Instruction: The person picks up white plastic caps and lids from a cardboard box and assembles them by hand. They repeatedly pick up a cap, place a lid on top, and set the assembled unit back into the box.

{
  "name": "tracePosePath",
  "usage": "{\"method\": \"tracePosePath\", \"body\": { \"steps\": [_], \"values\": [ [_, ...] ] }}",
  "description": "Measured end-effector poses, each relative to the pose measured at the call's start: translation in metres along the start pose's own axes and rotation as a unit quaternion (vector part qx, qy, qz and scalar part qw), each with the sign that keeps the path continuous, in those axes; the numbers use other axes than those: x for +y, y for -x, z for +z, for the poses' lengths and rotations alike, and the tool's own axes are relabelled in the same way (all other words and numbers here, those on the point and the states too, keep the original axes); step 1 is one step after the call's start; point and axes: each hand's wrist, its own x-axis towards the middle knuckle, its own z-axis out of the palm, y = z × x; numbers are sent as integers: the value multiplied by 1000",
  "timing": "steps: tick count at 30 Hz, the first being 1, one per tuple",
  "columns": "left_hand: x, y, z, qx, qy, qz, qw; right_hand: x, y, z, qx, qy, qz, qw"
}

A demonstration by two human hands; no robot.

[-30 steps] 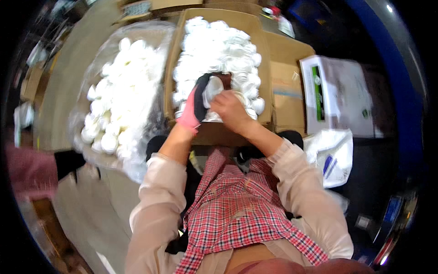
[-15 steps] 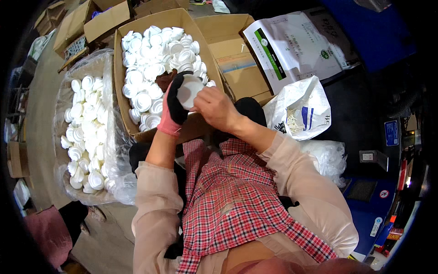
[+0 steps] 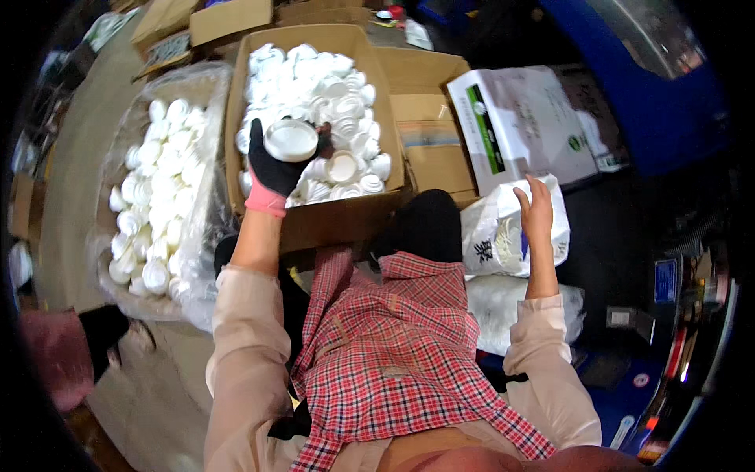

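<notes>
A black glove with a pink cuff covers my left hand (image 3: 271, 175), closed around a round white plastic lid (image 3: 291, 140). The lid's flat face is turned up. Beside the fingers a dark brown scrap, perhaps cloth, shows. This hand is above a cardboard box (image 3: 314, 224) heaped with white lids (image 3: 346, 118). On the right, my bare right hand (image 3: 536, 208) hovers at a white plastic bag (image 3: 478, 228), fingers apart and nothing visible in them. Thin pale sticks (image 3: 510, 245) lie in the bag, partly behind the hand.
Left of the box stands a plastic-lined container of more white lids (image 3: 161, 197). An opened carton (image 3: 429, 114) and a printed white sheet (image 3: 527, 118) lie to the right. Clear plastic (image 3: 495, 315) is bunched below the bag. Another person's leg (image 3: 98, 338) shows at lower left.
My right hand has let go of the lid's edge and moved right to the bag. The left hand keeps the lid, now lower and tilted differently. The whole view has shifted.
</notes>
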Motion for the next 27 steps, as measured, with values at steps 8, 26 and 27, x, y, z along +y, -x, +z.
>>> {"method": "tracePosePath", "body": {
  "steps": [8, 26, 27],
  "values": [
    [-13, -18, -44, 86, 681, -287, 669, -209, -66, 128, -279, -255, -188, 907],
    [13, -45, -74, 198, 616, -260, 717, -339, -157, 287, -452, -567, 21, 688],
    [13, -46, -71, 199, 605, -265, 724, -336, -161, 260, -394, -539, -44, 743]
  ]
}}
